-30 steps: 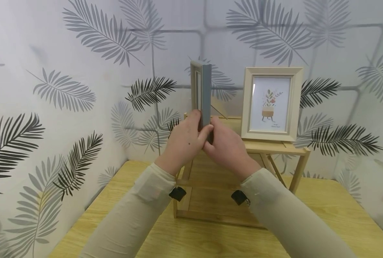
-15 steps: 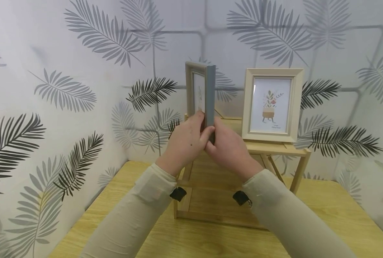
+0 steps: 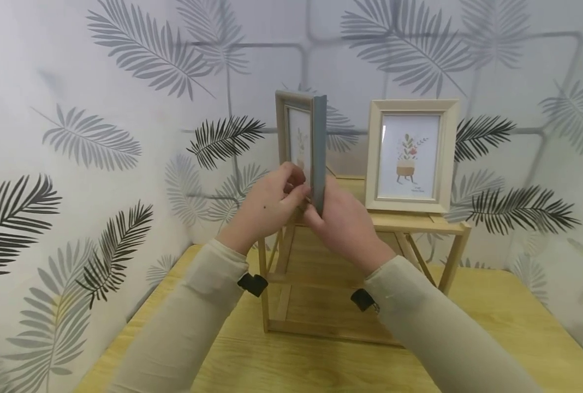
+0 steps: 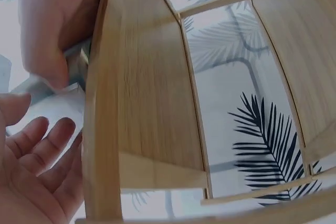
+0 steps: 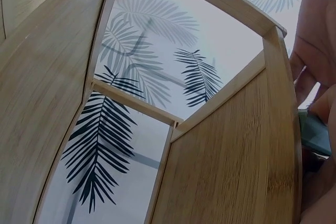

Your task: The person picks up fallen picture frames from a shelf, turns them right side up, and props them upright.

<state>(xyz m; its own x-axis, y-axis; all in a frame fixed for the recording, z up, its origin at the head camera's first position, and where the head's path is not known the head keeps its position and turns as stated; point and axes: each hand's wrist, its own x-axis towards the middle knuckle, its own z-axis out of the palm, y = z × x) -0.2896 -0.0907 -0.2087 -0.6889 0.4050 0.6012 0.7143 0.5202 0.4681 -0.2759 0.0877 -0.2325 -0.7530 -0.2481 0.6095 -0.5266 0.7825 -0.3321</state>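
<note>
**A:** You hold the grey-backed picture frame (image 3: 305, 143) upright over the left end of the wooden shelf (image 3: 421, 222), edge-on to you. Your right hand (image 3: 343, 224) has its grip clamped on the bottom corner; your left hand (image 3: 267, 204) pinches the same low edge from the front.

**B:** What could go wrong?

**A:** Both grips sit low on a tall frame, so I judge it could tip sideways. It is near the second frame (image 3: 410, 156) standing on the shelf, and a swing right might knock that over.

**B:** And against a second ago?

**A:** You've turned the frame: more of its printed face shows, and your left hand has slid forward.
</note>
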